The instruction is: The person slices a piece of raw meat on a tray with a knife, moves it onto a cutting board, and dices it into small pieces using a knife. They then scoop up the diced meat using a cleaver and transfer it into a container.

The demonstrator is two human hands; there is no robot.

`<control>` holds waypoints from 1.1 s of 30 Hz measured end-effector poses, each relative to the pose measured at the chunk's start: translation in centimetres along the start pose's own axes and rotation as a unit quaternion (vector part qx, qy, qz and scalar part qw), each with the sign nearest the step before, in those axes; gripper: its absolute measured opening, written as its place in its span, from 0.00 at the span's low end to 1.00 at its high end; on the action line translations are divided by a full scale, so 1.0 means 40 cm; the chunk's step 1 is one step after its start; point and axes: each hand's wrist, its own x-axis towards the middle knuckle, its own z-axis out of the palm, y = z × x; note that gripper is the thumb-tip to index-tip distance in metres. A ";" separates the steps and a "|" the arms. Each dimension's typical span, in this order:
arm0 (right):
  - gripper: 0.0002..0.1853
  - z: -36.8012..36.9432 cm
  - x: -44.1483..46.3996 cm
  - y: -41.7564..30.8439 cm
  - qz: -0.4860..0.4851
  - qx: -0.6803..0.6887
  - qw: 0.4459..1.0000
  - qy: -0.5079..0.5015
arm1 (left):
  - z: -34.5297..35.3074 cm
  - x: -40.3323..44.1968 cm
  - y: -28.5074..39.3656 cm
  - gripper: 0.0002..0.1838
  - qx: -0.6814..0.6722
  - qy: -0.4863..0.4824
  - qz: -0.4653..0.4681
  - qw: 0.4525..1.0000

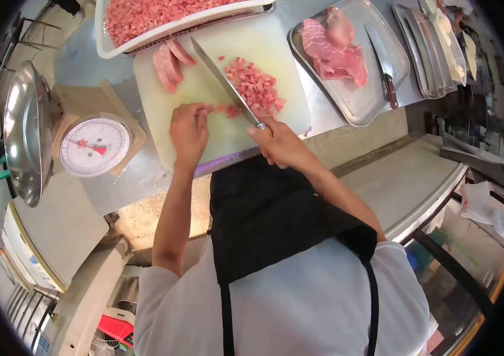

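Observation:
My right hand (284, 144) is wrapped round the handle of a long kitchen knife (223, 80), its blade slanting up and left over the white cutting board (163, 127). My left hand (189, 133), fingers curled, pinches a small strip of raw meat (206, 109) left of the blade. Bits of meat lie between that strip and the knife. To the blade's right is a pile of diced meat (258, 86). Two thicker meat slices (167, 68) rest near the board's upper left corner.
Beyond the board stands a white basket (105, 44) full of diced meat. At right, a metal tray (355, 113) holds large meat pieces (335, 50) and a second knife (382, 62). A dial scale (94, 145) with a metal pan (26, 133) is at left; stacked trays (421, 56) stand far right.

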 end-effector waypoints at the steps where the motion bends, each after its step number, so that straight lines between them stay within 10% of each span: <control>1: 0.25 -0.005 -0.002 0.000 0.008 0.013 1.000 -0.005 | 0.031 0.008 0.005 0.06 0.010 0.000 0.020 1.000; 33: 0.23 0.028 -0.005 -0.061 -0.002 0.036 0.999 -0.001 | 0.007 0.039 0.036 0.07 -0.040 -0.138 0.013 0.990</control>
